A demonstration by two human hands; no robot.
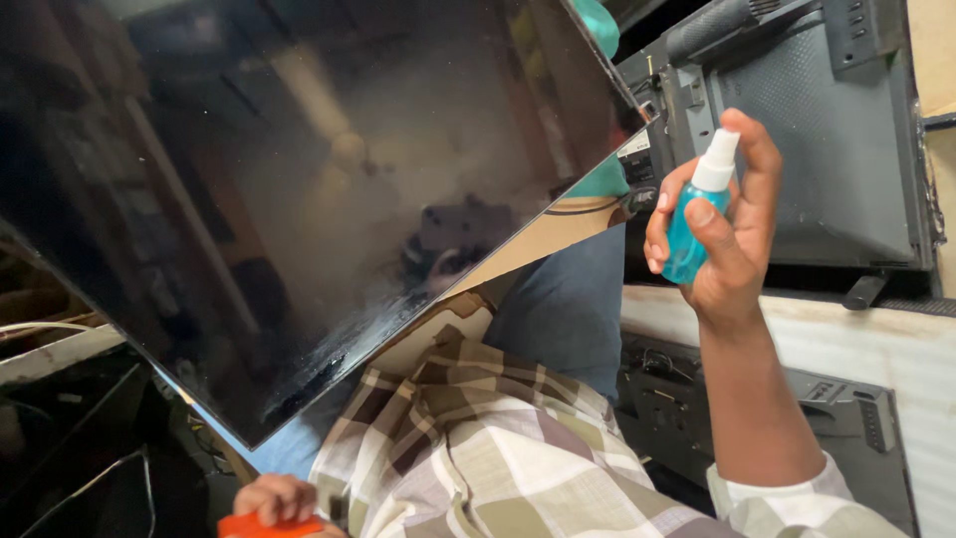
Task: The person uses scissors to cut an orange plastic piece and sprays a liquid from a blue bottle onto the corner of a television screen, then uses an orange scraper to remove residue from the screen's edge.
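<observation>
The right hand (722, 224) is raised upright beside the tilted dark screen (299, 199), fingers (662, 214) clamped around a blue spray bottle (694, 214), forefinger arched over its white nozzle, while the left hand (277, 498), low down, curls onto an orange object (269, 526).

The spray bottle (687, 224) is right of the screen panel (299, 199) on the lap.

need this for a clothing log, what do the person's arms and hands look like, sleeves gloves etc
Both hands are bare, no gloves, rings or watch visible. The right hand has a pale checked sleeve pushed up the forearm. The left hand is mostly cropped; its sleeve cannot be told.
</observation>
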